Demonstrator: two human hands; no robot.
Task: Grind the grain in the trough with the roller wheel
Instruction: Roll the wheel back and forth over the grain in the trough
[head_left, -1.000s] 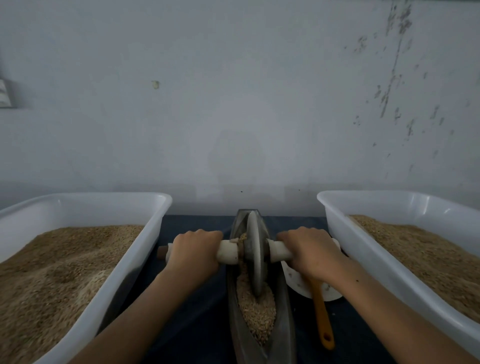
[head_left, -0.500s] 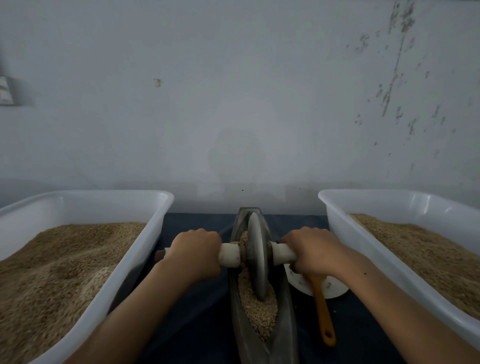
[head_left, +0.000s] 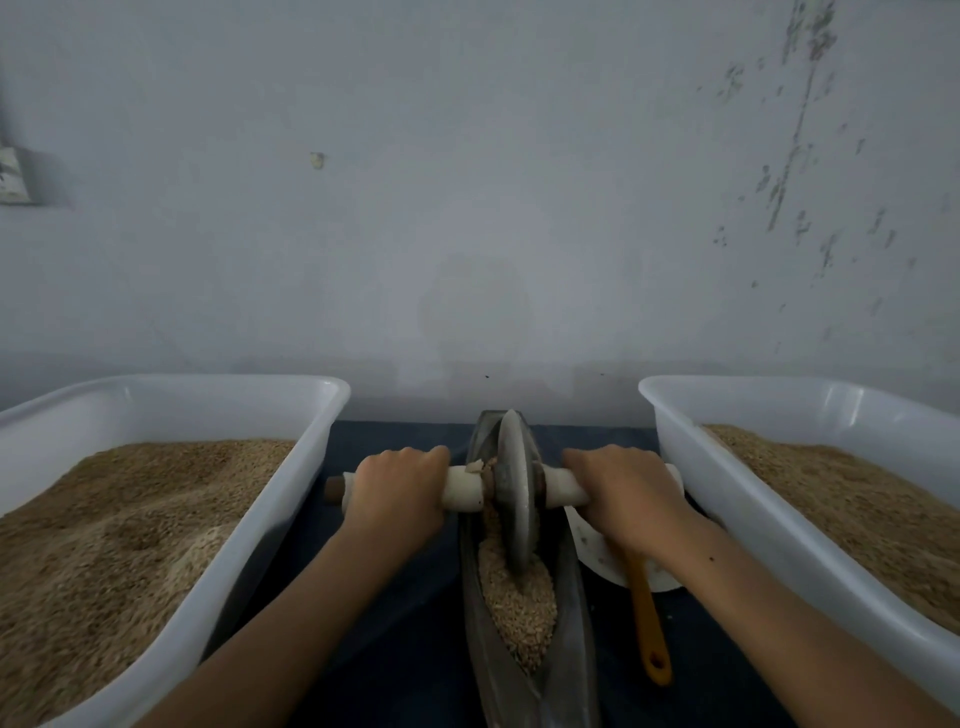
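Rolled farther up the narrow grey metal trough (head_left: 566, 649), the grey disc roller wheel (head_left: 514, 488) stands in tan grain (head_left: 514, 603); left hand (head_left: 397, 491) and right hand (head_left: 623, 493) each clamp its white axle handle (head_left: 462, 486).

Dim, bluish, flat light; soft shadows; wide-angle bending at edges; slight softness throughout.

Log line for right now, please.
left hand: holds axle | right hand: holds axle | wheel: upright in trough | grain: under wheel

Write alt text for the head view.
Left hand and right hand grip the axle of a roller wheel standing in a narrow trough of grain. White tubs of grain flank it.
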